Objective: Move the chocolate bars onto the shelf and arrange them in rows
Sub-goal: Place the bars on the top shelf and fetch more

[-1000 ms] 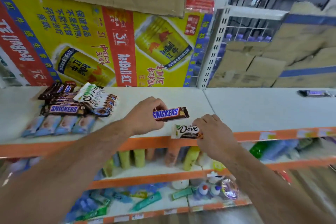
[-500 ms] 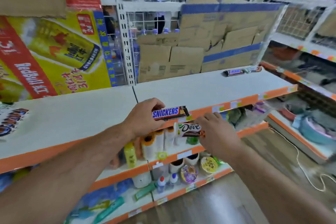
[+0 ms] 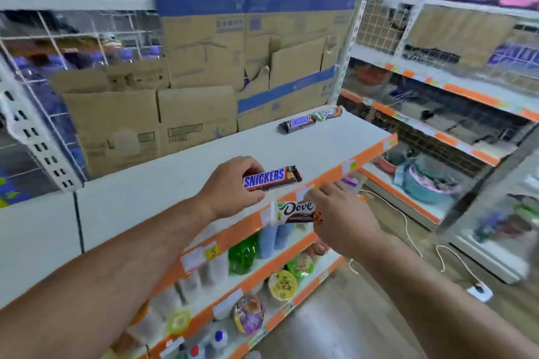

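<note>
Currently mid-carry, I'd say: Snickers bar [image 3: 271, 179] is in the left hand [image 3: 230, 186], gripped at its left end with fingers curled over the top, held level just above the front of the shelf [image 3: 163, 183]. Dove bar [image 3: 296, 211] is in the right hand [image 3: 341, 218], pinched at its right end, hanging just in front of the orange shelf lip [image 3: 370, 151] and below the Snickers bar. Neither is set down yet. Both wrappers look intact, labels up and readable: one brown with blue lettering, the other white at the left end going brown. Target is likely the far right end of the same shelf, where a placed Snickers [image 3: 297, 123] and a placed Dove [image 3: 328, 113] lie end to end near the back corner; touching or not, too blurred to tell. Next move as I read it: lift the Dove bar over the lip, reach forward-right, lay each bar beside its match, long sides parallel, so rows form. Grips are at the ends and wrappers look slick, so a bar may swivel on set-down. Cardboard boxes [image 3: 145, 122] stand behind the shelf; bottles [image 3: 243, 253] sit on a lower tier.
</note>
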Demonstrator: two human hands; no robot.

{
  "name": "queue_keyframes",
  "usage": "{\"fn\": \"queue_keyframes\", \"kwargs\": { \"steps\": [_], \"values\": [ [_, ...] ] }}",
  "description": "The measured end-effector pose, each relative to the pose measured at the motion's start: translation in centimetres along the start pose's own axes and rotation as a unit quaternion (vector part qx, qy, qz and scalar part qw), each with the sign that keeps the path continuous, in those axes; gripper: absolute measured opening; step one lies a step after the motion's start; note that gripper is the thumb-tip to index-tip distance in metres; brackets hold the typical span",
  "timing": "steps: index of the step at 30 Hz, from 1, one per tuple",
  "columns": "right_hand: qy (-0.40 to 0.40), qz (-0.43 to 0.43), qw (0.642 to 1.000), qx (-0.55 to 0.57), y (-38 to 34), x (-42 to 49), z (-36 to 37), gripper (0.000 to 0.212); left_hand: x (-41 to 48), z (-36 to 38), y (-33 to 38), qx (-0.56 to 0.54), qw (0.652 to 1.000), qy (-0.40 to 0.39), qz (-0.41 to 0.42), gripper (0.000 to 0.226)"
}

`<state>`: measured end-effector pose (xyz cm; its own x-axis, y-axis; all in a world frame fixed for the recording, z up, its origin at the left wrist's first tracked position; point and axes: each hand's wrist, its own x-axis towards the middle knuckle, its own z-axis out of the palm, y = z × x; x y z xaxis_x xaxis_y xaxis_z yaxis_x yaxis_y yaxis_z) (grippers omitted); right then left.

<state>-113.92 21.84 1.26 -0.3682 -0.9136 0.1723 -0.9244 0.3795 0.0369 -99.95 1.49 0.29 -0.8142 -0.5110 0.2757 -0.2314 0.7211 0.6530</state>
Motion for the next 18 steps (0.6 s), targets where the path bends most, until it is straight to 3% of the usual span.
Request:
{"fn": "queue_keyframes", "kwargs": {
  "steps": [8, 18],
  "values": [
    [0.004, 0.022, 1.000, -0.007, 7.4, 9.3, 1.1, 0.043, 13.7, 3.6, -1.4, 0.027, 0.999, -0.002, 0.041, 0.031],
    [-0.025, 0.023, 0.999, 0.010, 16.8, 16.4, 4.2, 0.043, 23.9, 9.5, -2.7, 0.072, 0.997, 0.006, 0.033, 0.037]
  ]
}}
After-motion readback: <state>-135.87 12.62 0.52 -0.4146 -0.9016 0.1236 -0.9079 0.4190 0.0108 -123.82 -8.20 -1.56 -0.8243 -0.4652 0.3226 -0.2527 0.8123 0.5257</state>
